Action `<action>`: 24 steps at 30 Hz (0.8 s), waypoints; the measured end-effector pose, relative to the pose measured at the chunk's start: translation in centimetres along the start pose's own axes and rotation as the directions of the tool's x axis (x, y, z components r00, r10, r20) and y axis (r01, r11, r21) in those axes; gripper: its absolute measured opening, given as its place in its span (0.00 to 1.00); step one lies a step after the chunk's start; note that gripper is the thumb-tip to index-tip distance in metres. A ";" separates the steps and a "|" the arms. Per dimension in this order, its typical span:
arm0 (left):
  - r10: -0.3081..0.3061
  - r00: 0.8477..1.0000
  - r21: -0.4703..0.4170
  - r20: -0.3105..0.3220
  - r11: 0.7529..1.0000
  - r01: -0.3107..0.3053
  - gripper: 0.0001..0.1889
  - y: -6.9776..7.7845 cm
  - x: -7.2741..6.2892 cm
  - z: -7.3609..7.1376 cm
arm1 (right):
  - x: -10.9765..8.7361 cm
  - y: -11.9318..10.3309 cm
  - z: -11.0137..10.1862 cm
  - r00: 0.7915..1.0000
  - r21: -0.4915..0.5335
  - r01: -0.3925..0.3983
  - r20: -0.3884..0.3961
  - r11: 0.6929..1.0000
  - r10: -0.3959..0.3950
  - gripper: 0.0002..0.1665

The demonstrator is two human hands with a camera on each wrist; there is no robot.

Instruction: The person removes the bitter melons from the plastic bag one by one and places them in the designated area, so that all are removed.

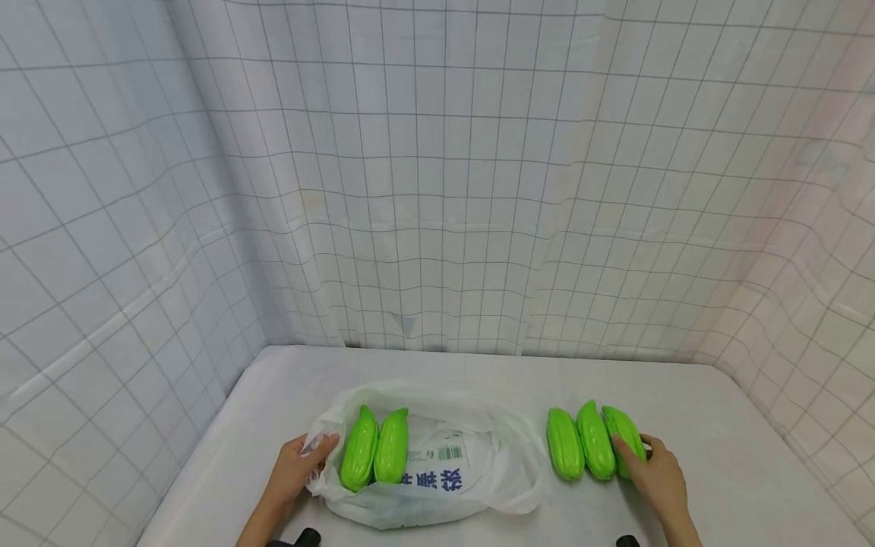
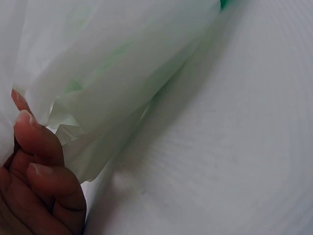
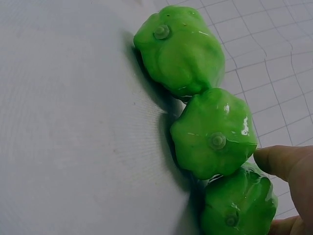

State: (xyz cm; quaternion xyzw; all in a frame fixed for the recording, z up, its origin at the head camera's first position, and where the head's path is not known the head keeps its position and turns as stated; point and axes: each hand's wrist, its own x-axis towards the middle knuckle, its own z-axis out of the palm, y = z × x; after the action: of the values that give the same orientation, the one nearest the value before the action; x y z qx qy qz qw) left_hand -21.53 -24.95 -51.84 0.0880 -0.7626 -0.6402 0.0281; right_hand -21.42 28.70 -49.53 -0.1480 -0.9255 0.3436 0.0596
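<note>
My left hand (image 1: 298,469) pinches the left rim of a white plastic bag (image 1: 383,510), thumb on the inner side. In the left wrist view, curled fingers (image 2: 41,142) hold the thin plastic. Inside the bag's mouth lie two glossy green ridged gourds (image 1: 358,448) side by side. To the right of the bag, three similar gourds stand in a row, the left gourd (image 1: 566,445), the middle gourd (image 1: 596,441) and the right gourd (image 1: 623,433). My right hand (image 1: 659,475) grips the right gourd, thumb on top and fingers round its far right side.
Printed blue characters and a barcode (image 1: 450,453) show on the bag's inside. A white-covered table (image 1: 724,441) lies beneath everything. Grid-patterned white curtains (image 1: 437,228) surround it at the back and both sides.
</note>
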 end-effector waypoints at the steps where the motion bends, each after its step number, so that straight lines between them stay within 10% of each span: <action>1: 0.000 1.000 -0.002 0.001 1.000 0.000 0.18 0.0 0.0 0.0 | 0.0 0.0 0.0 1.000 -0.001 0.002 0.000 1.000 -0.002 0.52; 24: -0.030 1.000 -0.012 0.004 0.999 0.030 0.16 0.2 0.0 0.0 | -0.3 -0.2 0.1 0.997 0.049 0.026 -0.069 0.998 -0.023 0.47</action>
State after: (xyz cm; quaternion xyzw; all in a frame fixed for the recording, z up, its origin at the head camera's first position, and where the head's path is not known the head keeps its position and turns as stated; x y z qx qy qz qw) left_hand -21.58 -24.92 -51.70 0.0981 -0.7575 -0.6452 0.0178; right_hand -21.20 28.37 -49.46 -0.1466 -0.9158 0.3607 0.0991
